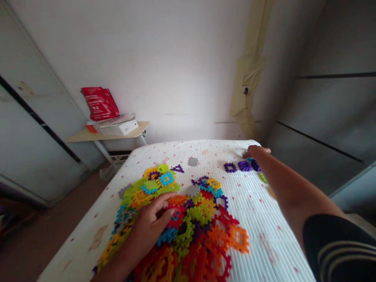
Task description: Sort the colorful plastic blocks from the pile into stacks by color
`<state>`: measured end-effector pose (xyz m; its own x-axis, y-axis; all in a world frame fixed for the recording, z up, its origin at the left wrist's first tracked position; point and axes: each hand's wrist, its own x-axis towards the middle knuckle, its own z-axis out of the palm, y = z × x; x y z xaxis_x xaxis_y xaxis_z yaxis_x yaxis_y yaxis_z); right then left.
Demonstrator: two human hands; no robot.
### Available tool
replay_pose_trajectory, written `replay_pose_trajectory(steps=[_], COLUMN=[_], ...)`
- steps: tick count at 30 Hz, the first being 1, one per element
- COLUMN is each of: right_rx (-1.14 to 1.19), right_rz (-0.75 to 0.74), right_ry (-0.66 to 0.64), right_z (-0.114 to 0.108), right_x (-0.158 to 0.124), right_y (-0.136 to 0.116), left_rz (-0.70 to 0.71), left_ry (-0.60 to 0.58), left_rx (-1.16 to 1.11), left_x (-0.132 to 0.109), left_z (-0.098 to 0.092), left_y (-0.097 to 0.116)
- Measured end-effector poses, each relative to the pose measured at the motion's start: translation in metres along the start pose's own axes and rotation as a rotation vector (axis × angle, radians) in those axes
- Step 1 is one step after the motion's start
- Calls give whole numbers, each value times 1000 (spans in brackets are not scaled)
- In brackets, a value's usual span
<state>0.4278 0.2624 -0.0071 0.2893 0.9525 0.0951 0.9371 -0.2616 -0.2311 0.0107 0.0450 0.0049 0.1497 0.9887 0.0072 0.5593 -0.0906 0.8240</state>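
Observation:
A big heap of coloured plastic interlocking tiles (188, 227) lies on the white ribbed bed cover (255, 203). My left hand (151, 223) rests on the heap, fingers bent round a red tile (176, 217). My right arm stretches to the far right of the bed, where my right hand (255, 150) lies palm down by a row of purple tiles (241, 166). Its fingers are mostly hidden. A purple triangle tile (178, 169) and a grey tile (193, 161) lie apart beyond the heap.
A small wooden side table (88, 136) at the back left carries a red bag (100, 102) and a white box (125, 127). Grey panelled walls stand left and right. A strip of bare floor (44, 235) runs along the bed's left side.

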Motion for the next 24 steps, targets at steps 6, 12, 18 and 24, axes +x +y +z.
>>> replay_pose_trajectory(steps=[6, 12, 18, 24], right_rx=[-51, 435, 375, 334], right_rz=[-146, -690, -804, -716], right_ry=[111, -116, -33, 102], right_z=[-27, -20, -1, 32], right_x=[-49, -177, -256, -257], right_y=[-48, -91, -74, -37], left_rz=[-51, 6, 145, 301], left_ry=[60, 92, 88, -74], left_rx=[-170, -167, 59, 210], left_x=[5, 5, -4, -21], left_z=[-5, -1, -2, 0], left_y=[3, 2, -8, -8])
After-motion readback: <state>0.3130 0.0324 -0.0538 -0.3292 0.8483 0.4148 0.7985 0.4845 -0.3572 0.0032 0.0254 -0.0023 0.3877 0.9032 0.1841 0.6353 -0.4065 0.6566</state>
